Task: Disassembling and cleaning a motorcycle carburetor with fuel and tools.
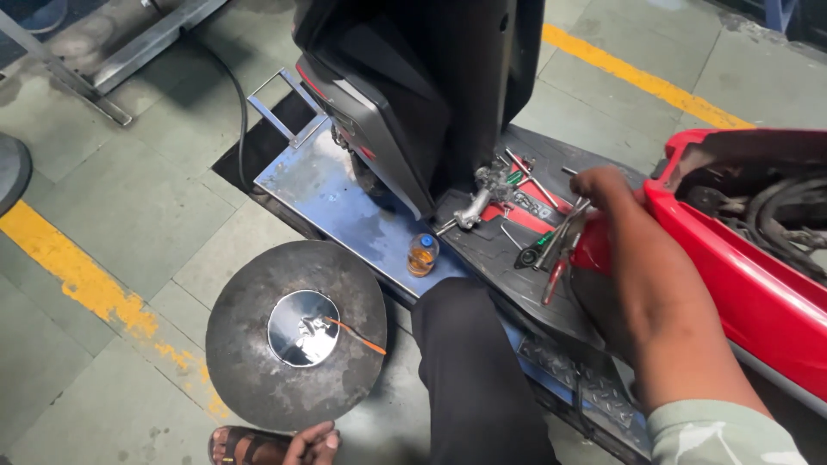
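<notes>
Tools [538,226] lie in a loose pile on the black footboard [482,250] of a red scooter [741,284]: metal wrenches, a green-handled driver and red-handled pliers, beside a grey metal part [482,194]. The right hand [603,185] rests on the pile's far edge, fingers curled down among the tools, though what they grip cannot be told; lifting one piece cleanly without dragging the others would seem wise. The left hand [312,443] sits low near a sandal [245,446], loosely clenched, holding nothing visible.
</notes>
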